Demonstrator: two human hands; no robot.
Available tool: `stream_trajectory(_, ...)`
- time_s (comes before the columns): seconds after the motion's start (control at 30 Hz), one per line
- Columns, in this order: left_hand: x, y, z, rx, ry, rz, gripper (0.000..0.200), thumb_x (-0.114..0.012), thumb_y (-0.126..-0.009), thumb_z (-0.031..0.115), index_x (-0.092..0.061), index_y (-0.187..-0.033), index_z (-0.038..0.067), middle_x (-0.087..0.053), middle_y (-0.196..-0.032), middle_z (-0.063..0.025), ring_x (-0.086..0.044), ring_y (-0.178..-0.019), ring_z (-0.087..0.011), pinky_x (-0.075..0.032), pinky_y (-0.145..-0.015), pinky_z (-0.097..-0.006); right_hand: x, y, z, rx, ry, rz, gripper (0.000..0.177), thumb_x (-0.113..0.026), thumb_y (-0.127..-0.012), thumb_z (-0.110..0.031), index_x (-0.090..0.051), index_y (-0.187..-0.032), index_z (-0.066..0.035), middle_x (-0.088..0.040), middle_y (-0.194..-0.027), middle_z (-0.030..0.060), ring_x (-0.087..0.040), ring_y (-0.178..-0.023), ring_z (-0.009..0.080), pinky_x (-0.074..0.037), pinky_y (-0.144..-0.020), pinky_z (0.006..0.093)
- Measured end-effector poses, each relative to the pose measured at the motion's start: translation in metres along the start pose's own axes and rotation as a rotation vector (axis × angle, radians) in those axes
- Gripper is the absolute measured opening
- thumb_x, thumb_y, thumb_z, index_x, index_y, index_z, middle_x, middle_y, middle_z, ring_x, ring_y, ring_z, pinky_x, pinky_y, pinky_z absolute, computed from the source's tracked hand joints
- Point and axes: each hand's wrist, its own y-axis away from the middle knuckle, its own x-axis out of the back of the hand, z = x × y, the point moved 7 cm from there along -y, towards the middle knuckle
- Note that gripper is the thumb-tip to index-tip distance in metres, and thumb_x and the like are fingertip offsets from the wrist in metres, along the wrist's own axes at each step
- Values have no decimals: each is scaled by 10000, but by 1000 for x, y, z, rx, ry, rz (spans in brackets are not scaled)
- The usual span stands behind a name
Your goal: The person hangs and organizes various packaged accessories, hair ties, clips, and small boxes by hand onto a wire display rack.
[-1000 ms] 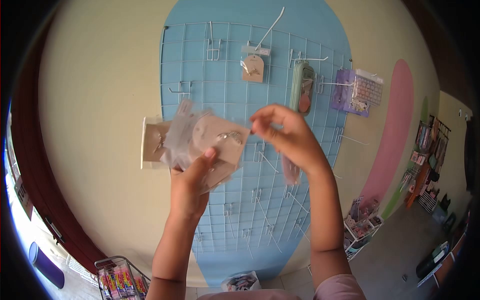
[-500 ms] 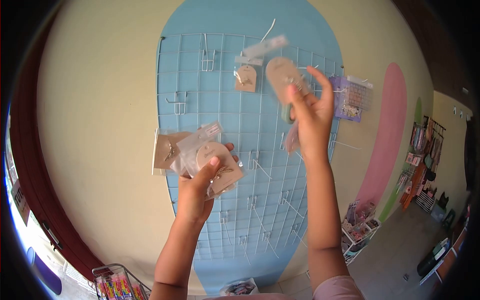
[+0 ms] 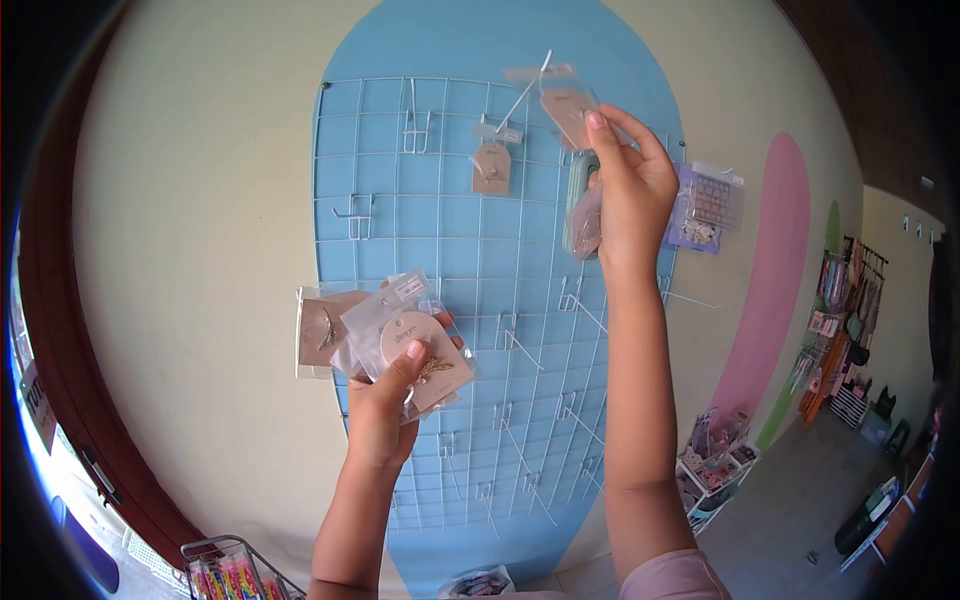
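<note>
My right hand (image 3: 640, 190) is raised, pinching a beige jewellery card (image 3: 567, 118) in a clear bag between thumb and fingers. The bag's top tab overlaps the tip of a long white hook (image 3: 520, 105). Beside the palm show a pale green piece (image 3: 578, 200) and a pinkish piece (image 3: 586, 228), partly hidden by the hand. My left hand (image 3: 383, 405), lower down, grips several bagged jewellery cards (image 3: 428, 350), thumb on the front one, which bears a gold-coloured leaf-like ornament. Another bagged card (image 3: 491, 170) hangs near the hook's base.
A white wire grid (image 3: 420, 260) with several hooks stands against the blue-painted wall. Purple packaging (image 3: 695, 215) hangs at its right edge. A white cart (image 3: 718, 470) holds goods at lower right; a rack of colourful packets (image 3: 230, 578) is at lower left.
My right hand has moved up, bringing the bag's tab to the hook's tip, with the green and pinkish pieces rising along with it. My left hand sits slightly lower in view, still gripping its cards.
</note>
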Motion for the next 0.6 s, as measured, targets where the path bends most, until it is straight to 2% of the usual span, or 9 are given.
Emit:
stream_trajectory(0.13, 3, 0, -1, 4, 2, 28, 533, -629, -852, 144, -399, -1317, 21, -602, -1134, -167, -626, -991, -261, -546, -823, -398, -5, -1, 37, -46, 105, -19, 320, -735, -819, -237, -650, -1013, 3, -623, -679, 16, -543, -646, 55, -412, -565, 222)
stream_trajectory(0.3, 0, -5, -7, -3, 23, 38, 524, -622, -857, 141, -398, -1308, -3, -597, -1146, -180, -625, -995, -266, -542, -834, -400, -22, 18, 129, -51, 337, -131, 445, -699, -832, -360, -611, -1123, -35, -621, -642, 37, -600, -635, 108, -451, -595, 257)
stream_trajectory(0.37, -1, -5, -8, -3, 14, 26, 522, -610, -868, 146, -386, -1312, -14, -582, -1171, -193, -612, -1022, -269, -531, -851, -398, -20, 27, 140, -103, 383, -179, 493, -684, -837, -402, -588, -1165, -47, -628, -649, 47, -619, -642, 124, -464, -613, 268)
stream_trajectory(0.43, -2, -8, -5, -13, -16, -6, 530, -588, -889, 161, -358, -1328, -28, -552, -1219, -213, -586, -1076, -274, -508, -887, -397, -13, 46, 116, -212, 398, -239, 534, -672, -840, -430, -564, -1201, -52, -635, -663, 55, -635, -659, 135, -475, -635, 276)
stream_trajectory(0.47, -2, -10, -3, -26, -28, -9, 529, -591, -891, 172, -364, -1325, -26, -554, -1214, -209, -586, -1077, -273, -508, -886, -397, -9, 54, 98, -305, 370, -237, 519, -683, -829, -443, -597, -1147, -42, -634, -666, 40, -627, -650, 121, -471, -640, 275)
stream_trajectory(0.57, -2, -17, -1, -45, -64, 0, 521, -614, -886, 197, -392, -1310, -10, -571, -1185, -182, -595, -1056, -261, -520, -859, -390, -24, 87, 69, -402, 195, -616, 453, -703, -819, -424, -649, -1019, -22, -636, -681, 33, -615, -656, 109, -461, -625, 260)
stream_trajectory(0.6, -1, -20, -2, -42, -70, 9, 515, -630, -880, 199, -408, -1300, 1, -582, -1165, -165, -606, -1033, -250, -532, -833, -384, -29, 97, 56, -378, 202, -701, 425, -716, -811, -405, -656, -974, -17, -636, -688, 34, -608, -657, 106, -456, -616, 255)
